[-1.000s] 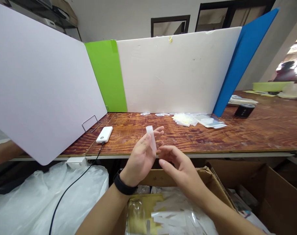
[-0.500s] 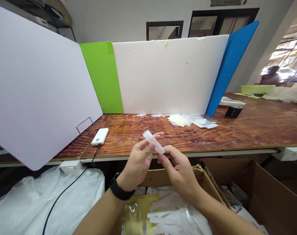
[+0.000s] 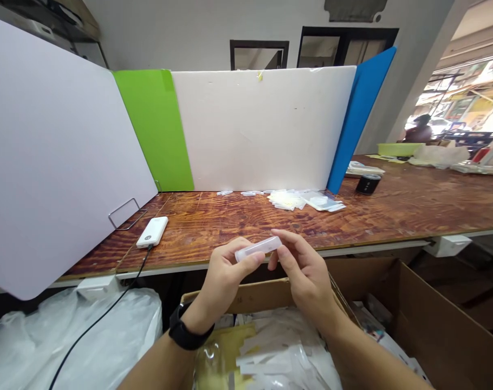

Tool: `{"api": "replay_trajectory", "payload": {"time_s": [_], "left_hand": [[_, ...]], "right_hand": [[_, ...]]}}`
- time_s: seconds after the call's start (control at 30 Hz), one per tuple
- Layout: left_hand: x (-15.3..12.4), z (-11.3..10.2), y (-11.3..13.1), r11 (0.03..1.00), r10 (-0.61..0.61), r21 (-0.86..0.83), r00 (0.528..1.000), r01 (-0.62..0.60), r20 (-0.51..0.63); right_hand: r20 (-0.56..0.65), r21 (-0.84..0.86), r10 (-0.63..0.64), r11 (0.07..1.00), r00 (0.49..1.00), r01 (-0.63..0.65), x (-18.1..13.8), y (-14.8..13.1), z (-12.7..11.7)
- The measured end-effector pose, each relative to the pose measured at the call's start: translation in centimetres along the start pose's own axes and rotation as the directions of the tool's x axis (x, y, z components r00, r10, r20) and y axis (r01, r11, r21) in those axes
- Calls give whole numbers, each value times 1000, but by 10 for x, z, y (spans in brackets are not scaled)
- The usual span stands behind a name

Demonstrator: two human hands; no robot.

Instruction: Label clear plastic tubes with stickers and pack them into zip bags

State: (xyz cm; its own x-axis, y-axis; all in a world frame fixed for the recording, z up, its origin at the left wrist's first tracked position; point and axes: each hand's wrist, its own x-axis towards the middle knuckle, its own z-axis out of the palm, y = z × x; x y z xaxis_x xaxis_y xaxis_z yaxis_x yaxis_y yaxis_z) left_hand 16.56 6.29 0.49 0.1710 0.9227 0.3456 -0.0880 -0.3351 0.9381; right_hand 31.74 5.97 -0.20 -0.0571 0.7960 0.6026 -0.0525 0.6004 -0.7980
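Note:
A small, translucent white plastic tube-like case [image 3: 258, 248] is held between my hands, just in front of the table edge. It lies nearly level, its right end slightly higher. My left hand [image 3: 223, 279], with a black band on the wrist, is closed on its left part, the thumb along the near side. My right hand [image 3: 308, 273] pinches the right end between thumb and fingers. Below the hands, a cardboard box [image 3: 263, 295] holds white strips and a yellowish sheet. On the table beyond lies a pile of whitish flat pieces [image 3: 287, 200].
A white power bank [image 3: 152, 232] with a black cable lies at left. White, green and blue boards [image 3: 263, 130] stand behind. Another cardboard box [image 3: 437, 325] is at right, a plastic bag [image 3: 120, 319] at lower left. A black cylinder [image 3: 368, 184] stands beyond the blue board.
The case has turned from a steep slant, left end up, to nearly level with its right end slightly higher. Both hands are a little lower in view, and the camera view has shifted.

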Motion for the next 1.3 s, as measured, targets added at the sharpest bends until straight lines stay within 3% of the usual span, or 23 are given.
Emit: {"api": "replay_trajectory", "payload": {"time_s": [0.17,0.4,0.7,0.97,1.17,1.3], "left_hand": [[0,3,-3,999,6,47,1000,-7,21],[-5,6,-8,979,118,-166,993,-118,-8],[-23,5,2,973,231,11,972,-231,-52],[-23,6,4,962,269,62,961,-266,-55],[-14,6,0,965,259,66,959,-253,-113],[-12,4,-3,945,300,170,948,-279,-107]], "right_hand": [[60,19,16,1000,998,-17,-1,0,-5],[26,-7,-51,999,998,51,-6,0,-7],[43,4,-152,988,987,151,-13,-8,-7],[52,-8,-149,989,987,149,-13,-5,-8],[-1,-28,-88,996,996,88,-11,1,-10],[13,77,6,997,1000,-7,-9,-1,-10]]}}
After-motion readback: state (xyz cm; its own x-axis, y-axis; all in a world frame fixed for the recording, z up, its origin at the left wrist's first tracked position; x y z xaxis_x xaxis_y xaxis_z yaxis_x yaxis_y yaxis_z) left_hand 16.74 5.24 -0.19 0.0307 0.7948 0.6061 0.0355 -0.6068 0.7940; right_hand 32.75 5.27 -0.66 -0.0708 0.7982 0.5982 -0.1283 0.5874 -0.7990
